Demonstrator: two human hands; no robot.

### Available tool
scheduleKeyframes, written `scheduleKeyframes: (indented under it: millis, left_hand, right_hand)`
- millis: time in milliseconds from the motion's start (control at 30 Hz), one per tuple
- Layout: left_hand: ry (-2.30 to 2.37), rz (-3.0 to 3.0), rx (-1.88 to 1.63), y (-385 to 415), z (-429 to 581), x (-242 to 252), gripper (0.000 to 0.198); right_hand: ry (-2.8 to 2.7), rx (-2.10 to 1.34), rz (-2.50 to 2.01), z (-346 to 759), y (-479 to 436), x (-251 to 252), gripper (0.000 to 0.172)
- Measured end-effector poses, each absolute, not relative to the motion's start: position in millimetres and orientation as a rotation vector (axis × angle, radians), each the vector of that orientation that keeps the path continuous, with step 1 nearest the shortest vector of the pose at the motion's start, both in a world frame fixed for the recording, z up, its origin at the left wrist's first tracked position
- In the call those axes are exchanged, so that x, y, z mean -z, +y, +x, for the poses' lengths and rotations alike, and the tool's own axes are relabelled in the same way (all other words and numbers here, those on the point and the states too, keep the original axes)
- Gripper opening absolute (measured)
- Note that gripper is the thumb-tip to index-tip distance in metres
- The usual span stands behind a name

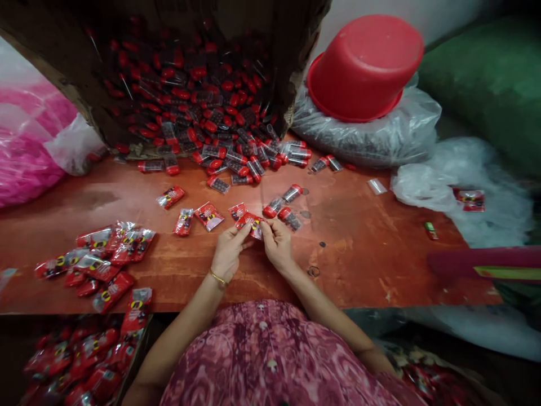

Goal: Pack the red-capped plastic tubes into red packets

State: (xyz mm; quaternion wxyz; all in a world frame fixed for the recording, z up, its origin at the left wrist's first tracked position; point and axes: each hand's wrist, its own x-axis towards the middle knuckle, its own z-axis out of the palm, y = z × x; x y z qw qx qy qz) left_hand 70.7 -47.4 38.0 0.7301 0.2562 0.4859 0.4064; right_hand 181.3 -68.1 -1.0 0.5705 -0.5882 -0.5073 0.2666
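Between both my hands is a small red printed packet (255,224), held over the middle of the table. My left hand (230,248) pinches its left side, and a bracelet circles that wrist. The right edge is pinched by my right hand (276,242). Just behind the fingers lie another red packet (237,211) and a flat red packet with a pale corner (208,216). Several clear tubes with red caps and dark beads (291,217) lie right beside my right hand. Whether the held packet has anything inside, I cannot tell.
A tipped cardboard box (296,101) spills many red-capped tubes (236,155) onto the red-brown table (363,242). Filled red packets (99,254) are piled at left, with more in a box below. A red tub (367,67) rests upside down on a plastic sack (406,129).
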Motion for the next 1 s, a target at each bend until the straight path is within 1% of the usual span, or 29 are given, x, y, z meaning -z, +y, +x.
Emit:
scheduleKeyframes:
  millis: [167, 300, 500, 567, 633, 733, 767, 833, 900, 1000]
  left_hand:
    - [1.104, 0.581, -0.935, -46, 74, -29, 0.033]
    - [1.076, 0.638, -0.994, -47, 79, -29, 0.033]
    - [0.999, 0.531, -0.876, -50, 77, -36, 0.031]
    - [1.024, 0.478, -0.879, -48, 73, -36, 0.027]
    - [1.04, 0.41, -0.876, -44, 69, -36, 0.024]
    - [1.037, 0.326, -0.868, -40, 65, -39, 0.02]
    - [1.03, 0.312, -0.866, -39, 65, -40, 0.02]
    - [1.011, 0.302, -0.857, -39, 64, -42, 0.02]
    - [0.996, 0.31, -0.85, -40, 65, -43, 0.022]
    - [0.997, 0.339, -0.861, -43, 66, -41, 0.03]
  right_hand:
    - [-1.237, -0.704, -1.339, 182, -73, 4, 0.025]
    - [-1.242, -0.674, -1.341, 185, -74, 1, 0.025]
    - [-1.325, -0.573, -1.42, 194, -75, -2, 0.027]
    - [-1.441, -0.469, -1.49, 204, -76, -2, 0.028]
    - [-1.558, -0.261, -1.648, 221, -77, -2, 0.03]
    - [-1.695, 0.03, -1.986, 249, -80, 4, 0.048]
    - [-1.751, 0.063, -2.056, 257, -81, 7, 0.047]
    - [-1.834, 0.063, -2.092, 269, -83, 14, 0.039]
    - [-1.813, -0.014, -2.005, 272, -87, 16, 0.035]
    - [-1.538, -0.339, -1.809, 262, -98, 8, 0.036]
